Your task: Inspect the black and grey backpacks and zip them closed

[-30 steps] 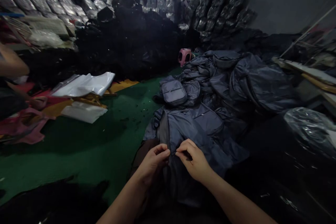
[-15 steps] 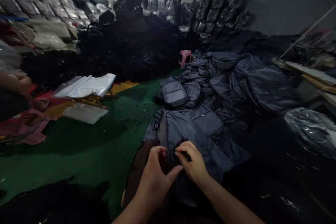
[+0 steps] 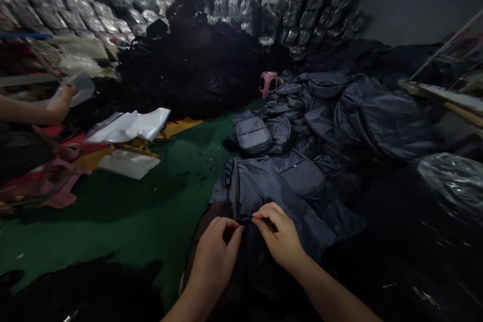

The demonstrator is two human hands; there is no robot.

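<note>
Left hand [image 3: 213, 261] had just closed in, pinching the seam of a grey nylon backpack [image 3: 260, 186], right hand [image 3: 281, 236] pinching right beside it.

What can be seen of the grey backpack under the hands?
The slate-grey backpack looks like smooth nylon, lying slack and creased, with a paler side panel along one edge. It rests on a heap of similar bags. The left hand and right hand meet at its middle, the right pinching the fabric; any zip there is too dark to see.
</note>
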